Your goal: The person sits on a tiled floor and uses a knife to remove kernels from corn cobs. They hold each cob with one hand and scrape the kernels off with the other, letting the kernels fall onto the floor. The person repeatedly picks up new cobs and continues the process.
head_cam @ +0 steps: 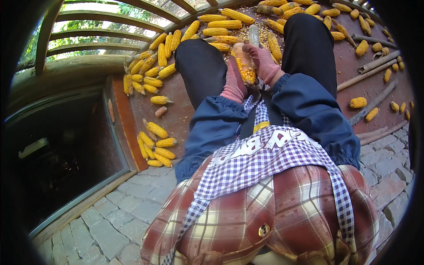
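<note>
Between my knees, a partly shelled corn cob (244,64) stands near upright in the view, bare at its upper part and with yellow kernels lower down. My left hand (234,81), in a pink glove, grips it from the left side. My right hand (263,61), gloved the same way, is closed over its right side, the thumb on the bare part. Just beyond the right hand a grey ridged rod-like thing (254,34) points away from me; what holds it is hidden. Loose kernels (265,28) lie around it on the reddish floor.
Many yellow corn ears (225,24) ring the far edge by a slatted wooden railing (96,33). Another group of ears (159,142) lies at the left, beside a dark framed opening (66,149). Wooden poles (374,66) lie at the right; stone paving (132,198) is nearer me.
</note>
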`<state>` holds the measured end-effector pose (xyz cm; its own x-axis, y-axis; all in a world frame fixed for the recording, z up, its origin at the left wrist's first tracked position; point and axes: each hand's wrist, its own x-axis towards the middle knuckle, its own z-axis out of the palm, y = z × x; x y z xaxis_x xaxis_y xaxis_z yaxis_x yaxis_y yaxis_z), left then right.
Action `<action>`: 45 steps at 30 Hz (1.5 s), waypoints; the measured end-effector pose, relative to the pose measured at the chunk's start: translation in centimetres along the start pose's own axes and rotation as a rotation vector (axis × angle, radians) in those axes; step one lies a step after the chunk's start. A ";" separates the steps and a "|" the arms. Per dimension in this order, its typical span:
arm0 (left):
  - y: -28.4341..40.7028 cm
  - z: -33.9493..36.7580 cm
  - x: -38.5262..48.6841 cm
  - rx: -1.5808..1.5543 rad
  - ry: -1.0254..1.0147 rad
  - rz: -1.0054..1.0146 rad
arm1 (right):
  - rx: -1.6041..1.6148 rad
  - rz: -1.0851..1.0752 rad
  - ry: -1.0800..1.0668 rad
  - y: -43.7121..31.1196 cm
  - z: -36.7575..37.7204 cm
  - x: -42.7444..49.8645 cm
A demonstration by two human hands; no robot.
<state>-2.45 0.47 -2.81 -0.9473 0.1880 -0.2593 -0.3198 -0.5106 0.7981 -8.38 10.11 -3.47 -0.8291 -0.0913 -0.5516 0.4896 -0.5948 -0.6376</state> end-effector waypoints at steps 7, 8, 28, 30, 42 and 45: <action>-0.3 -0.2 1.1 -0.319 0.371 -0.298 | -0.550 -0.159 -0.148 -0.4 1.4 -5.1; -0.1 -0.1 1.4 -0.314 0.338 -0.307 | -0.607 -0.199 -0.110 -0.3 1.1 -3.9; -1.2 -0.4 2.7 -0.391 0.154 -0.166 | -0.646 -0.355 0.149 1.4 -0.3 -0.3; -0.9 -0.9 2.7 -0.421 0.141 -0.195 | -0.543 -0.303 0.108 0.9 -0.4 -0.4; -2.1 -2.5 2.7 -0.331 0.282 -0.149 | -0.322 -0.198 -0.015 2.4 0.8 -2.8; -1.6 -0.6 2.1 -0.408 0.249 -0.152 | -0.668 -0.343 0.102 2.0 0.3 -2.1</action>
<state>-3.89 1.18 -4.98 -0.8490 0.1049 -0.5179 -0.3881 -0.7889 0.4765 -5.78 8.86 -3.45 -0.9512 0.1049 -0.2901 0.2952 0.0370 -0.9547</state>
